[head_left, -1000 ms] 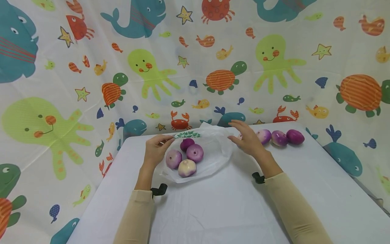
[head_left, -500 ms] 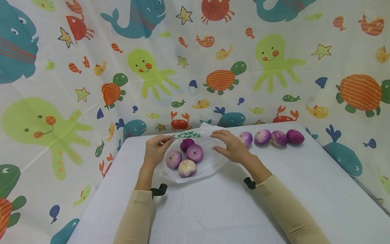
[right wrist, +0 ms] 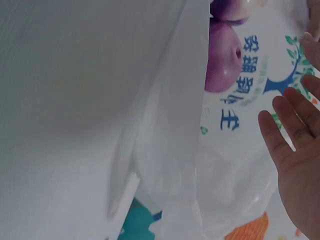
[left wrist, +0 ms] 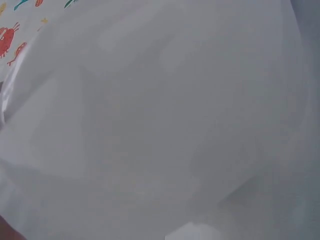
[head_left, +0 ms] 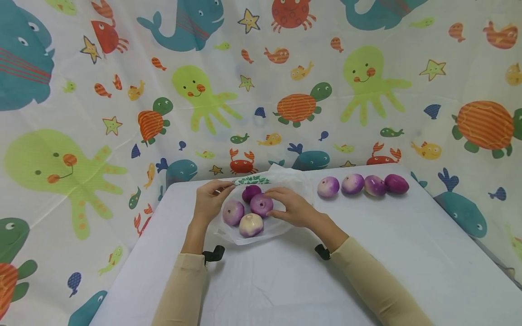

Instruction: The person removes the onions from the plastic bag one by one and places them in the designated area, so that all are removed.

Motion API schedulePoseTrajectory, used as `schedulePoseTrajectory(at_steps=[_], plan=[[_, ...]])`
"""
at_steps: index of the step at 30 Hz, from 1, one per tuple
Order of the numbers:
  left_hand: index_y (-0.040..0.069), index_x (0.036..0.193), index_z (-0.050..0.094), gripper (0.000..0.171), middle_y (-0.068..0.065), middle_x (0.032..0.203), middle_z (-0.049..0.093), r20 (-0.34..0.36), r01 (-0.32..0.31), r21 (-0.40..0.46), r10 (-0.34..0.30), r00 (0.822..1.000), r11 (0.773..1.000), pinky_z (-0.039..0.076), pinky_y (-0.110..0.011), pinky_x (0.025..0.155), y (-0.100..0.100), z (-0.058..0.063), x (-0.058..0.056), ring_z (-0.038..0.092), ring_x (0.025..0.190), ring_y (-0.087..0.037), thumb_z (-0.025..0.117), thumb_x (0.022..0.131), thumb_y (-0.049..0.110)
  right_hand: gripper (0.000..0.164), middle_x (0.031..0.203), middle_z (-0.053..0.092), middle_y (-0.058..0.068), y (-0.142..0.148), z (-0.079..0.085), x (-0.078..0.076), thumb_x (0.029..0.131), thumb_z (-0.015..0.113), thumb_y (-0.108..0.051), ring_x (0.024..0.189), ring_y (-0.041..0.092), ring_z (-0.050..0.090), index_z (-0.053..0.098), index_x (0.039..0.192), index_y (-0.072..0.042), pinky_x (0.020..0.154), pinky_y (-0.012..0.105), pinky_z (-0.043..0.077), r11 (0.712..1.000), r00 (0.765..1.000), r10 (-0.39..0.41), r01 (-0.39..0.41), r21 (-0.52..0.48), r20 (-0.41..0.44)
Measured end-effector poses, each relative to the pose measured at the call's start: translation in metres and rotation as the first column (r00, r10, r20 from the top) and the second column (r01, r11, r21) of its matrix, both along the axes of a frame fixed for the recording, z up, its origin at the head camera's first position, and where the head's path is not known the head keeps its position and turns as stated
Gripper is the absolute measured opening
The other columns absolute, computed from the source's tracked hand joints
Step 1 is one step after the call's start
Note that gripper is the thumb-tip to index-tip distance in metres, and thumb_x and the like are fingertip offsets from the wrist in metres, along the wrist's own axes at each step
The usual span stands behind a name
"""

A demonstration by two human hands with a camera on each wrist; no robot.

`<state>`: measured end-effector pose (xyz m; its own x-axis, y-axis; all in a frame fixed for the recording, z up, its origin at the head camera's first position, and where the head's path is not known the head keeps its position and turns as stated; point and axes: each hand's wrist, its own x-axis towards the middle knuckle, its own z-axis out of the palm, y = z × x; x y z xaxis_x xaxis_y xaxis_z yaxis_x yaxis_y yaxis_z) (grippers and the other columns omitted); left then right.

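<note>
A white plastic bag (head_left: 281, 231) with green leaf print lies spread open on the table, with several purple onions (head_left: 261, 204) inside its mouth. My left hand (head_left: 209, 199) pinches the bag's left rim between thumb and fingers. Over the bag's right side, my right hand (head_left: 294, 208) reaches in with thumb and fingers apart, its fingertips beside the rightmost onion; whether they touch it I cannot tell. The right wrist view shows that hand (right wrist: 302, 165) with fingers extended and nothing in the palm. Bag film (left wrist: 150, 125) fills most of the left wrist view.
To the right of the bag, several more purple onions (head_left: 352, 184) stand in a row near the back of the white-covered table (head_left: 261, 290). A curtain (head_left: 261, 59) printed with sea animals hangs behind and around it.
My right hand has moved left and nearer, from beside the row of onions to over the bag's onions. The left hand stays at the bag's rim.
</note>
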<state>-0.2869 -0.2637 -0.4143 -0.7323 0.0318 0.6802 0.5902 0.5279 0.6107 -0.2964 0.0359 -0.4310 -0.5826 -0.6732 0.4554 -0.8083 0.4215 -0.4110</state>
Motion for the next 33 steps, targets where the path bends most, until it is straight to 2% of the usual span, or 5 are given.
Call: schedulePoseTrajectory(at_steps=[8,14,17,23,33], plan=[[-0.004,0.103,0.078,0.014,-0.02,0.099,0.078,0.003,0.005,0.008,-0.005,1.0,1.0,0.049,-0.007,0.071,0.01,0.014,0.013,0.066,0.082,-0.023,0.076,0.09,-0.006,0.054,0.147,0.062,0.01,-0.023,-0.006,0.004,0.093,0.08,-0.023,0.144,0.027,0.051,0.062,0.142,-0.007,0.118,0.046,0.044,0.995,0.993,0.097,-0.099,0.016,0.07],[-0.003,0.102,0.078,0.012,-0.02,0.098,0.078,-0.013,0.015,-0.006,-0.015,1.0,1.0,0.05,-0.009,0.071,0.014,0.023,0.022,0.065,0.081,-0.016,0.075,0.091,-0.005,0.052,0.145,0.062,0.015,-0.031,-0.01,0.005,0.093,0.079,-0.024,0.141,0.027,0.053,0.064,0.139,-0.004,0.12,0.045,0.042,0.986,0.988,0.155,-0.156,0.057,0.021],[-0.003,0.102,0.078,0.012,-0.019,0.098,0.078,-0.012,0.021,0.008,-0.021,1.0,1.0,0.05,-0.008,0.07,0.015,0.023,0.023,0.066,0.081,-0.017,0.076,0.09,-0.005,0.051,0.144,0.063,0.013,-0.035,-0.011,0.005,0.094,0.079,-0.025,0.14,0.026,0.054,0.064,0.139,-0.005,0.12,0.043,0.042,0.985,0.988,0.155,-0.155,0.08,0.016],[-0.004,0.102,0.079,0.013,-0.019,0.097,0.078,-0.005,0.012,0.013,-0.012,1.0,1.0,0.048,-0.006,0.07,0.015,0.021,0.022,0.065,0.08,-0.019,0.076,0.09,-0.006,0.055,0.144,0.063,0.011,-0.045,-0.013,0.006,0.093,0.08,-0.027,0.14,0.026,0.052,0.062,0.139,-0.005,0.121,0.044,0.04,0.98,0.984,0.148,-0.16,0.119,0.101],[-0.004,0.102,0.079,0.013,-0.02,0.096,0.078,-0.008,0.036,0.026,-0.035,0.999,0.999,0.049,-0.005,0.07,0.014,0.02,0.02,0.063,0.08,-0.009,0.076,0.09,-0.006,0.059,0.147,0.062,0.002,-0.055,-0.015,0.006,0.092,0.081,-0.033,0.144,0.021,0.05,0.061,0.144,-0.012,0.121,0.04,0.04,0.964,0.985,0.115,-0.141,0.224,0.127]])
